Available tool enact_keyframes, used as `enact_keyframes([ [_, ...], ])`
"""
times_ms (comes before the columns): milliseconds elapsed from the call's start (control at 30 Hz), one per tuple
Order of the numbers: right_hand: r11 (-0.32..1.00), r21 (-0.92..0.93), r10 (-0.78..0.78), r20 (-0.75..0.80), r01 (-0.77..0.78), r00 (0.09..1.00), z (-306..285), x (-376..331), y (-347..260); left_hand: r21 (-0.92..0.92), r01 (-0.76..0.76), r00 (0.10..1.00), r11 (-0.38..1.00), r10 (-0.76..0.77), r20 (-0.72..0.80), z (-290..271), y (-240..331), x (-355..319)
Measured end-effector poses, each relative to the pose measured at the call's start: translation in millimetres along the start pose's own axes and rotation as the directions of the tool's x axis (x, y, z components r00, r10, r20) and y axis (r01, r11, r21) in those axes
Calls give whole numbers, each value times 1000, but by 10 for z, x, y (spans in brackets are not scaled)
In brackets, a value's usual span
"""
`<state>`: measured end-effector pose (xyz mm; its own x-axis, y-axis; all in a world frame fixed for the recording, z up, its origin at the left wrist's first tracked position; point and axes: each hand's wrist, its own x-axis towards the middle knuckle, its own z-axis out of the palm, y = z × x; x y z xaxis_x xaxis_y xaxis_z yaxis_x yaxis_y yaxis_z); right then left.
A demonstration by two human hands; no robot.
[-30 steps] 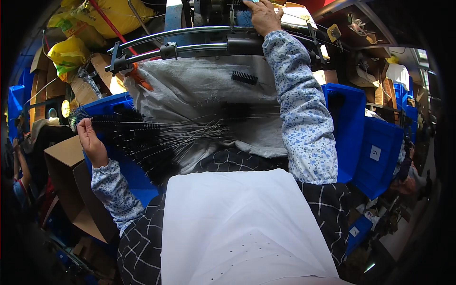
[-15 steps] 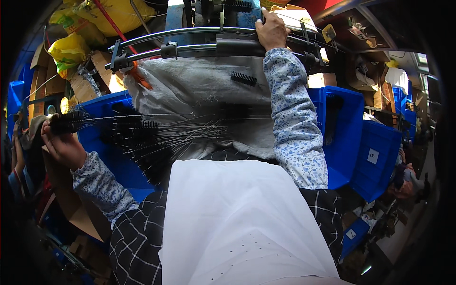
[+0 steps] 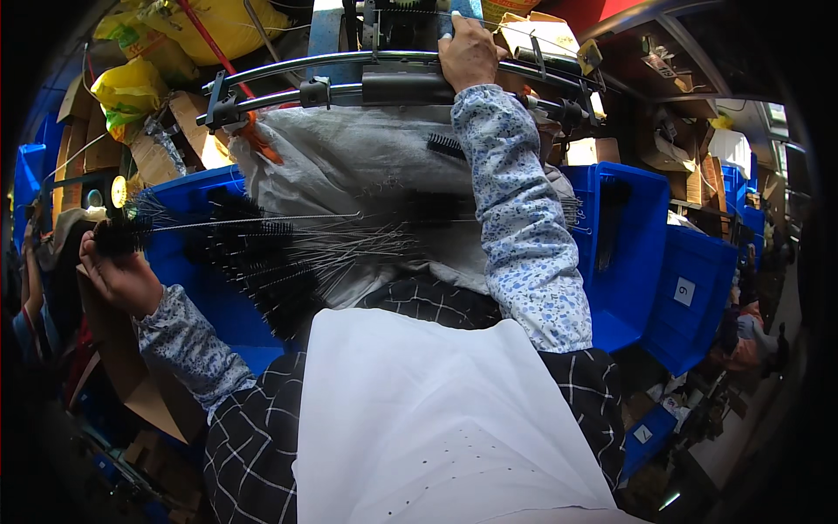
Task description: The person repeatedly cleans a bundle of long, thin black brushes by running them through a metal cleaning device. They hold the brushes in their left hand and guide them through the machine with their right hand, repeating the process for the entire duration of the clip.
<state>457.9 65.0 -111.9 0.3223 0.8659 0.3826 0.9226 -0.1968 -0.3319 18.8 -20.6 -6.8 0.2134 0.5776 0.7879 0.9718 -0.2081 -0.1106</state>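
Observation:
My left hand [image 3: 124, 278] is closed around the bristle end of a black wire brush [image 3: 122, 234] at the far left. The brush's twisted wire stem [image 3: 262, 220] points right, ending in a small hook. My right hand [image 3: 471, 54] is up at the machine [image 3: 325, 35], closed over its carriage beside the metal rails [image 3: 349, 59]. What its fingers grip is hidden. A dark cylinder [image 3: 405, 87] sits on the lower rail, left of my right wrist. Below the left hand's brush lies a pile of similar brushes [image 3: 262, 253], stems fanned toward the right.
A whitish sheet [image 3: 340, 144] hangs below the rails, with a short black brush [image 3: 445, 145] on it. Blue bins [image 3: 624, 262] stand right, another blue bin [image 3: 205, 297] left. Yellow bags [image 3: 131, 92] and cardboard [image 3: 157, 384] crowd the left side.
My right hand has shifted left along the rails, and the dark cylinder has moved left with it. The brush in my left hand has dropped slightly; that hand still holds it.

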Motion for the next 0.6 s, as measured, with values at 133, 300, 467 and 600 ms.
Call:
enact_keyframes([
  [133,1000,-22,-11,9,11,1000,91,-1,-146,-143,100,994,985,-106,-30,77,82,-16],
  [300,999,-33,33,18,-33,999,89,14,-359,-38,8,999,999,-9,-41,104,202,46],
  [467,999,-16,-30,5,30,1000,25,-16,-175,-153,83,995,985,-90,-39,154,204,5],
  [600,996,-15,-91,-5,91,996,8,22,267,-142,84,996,986,-83,7,181,136,-68],
])
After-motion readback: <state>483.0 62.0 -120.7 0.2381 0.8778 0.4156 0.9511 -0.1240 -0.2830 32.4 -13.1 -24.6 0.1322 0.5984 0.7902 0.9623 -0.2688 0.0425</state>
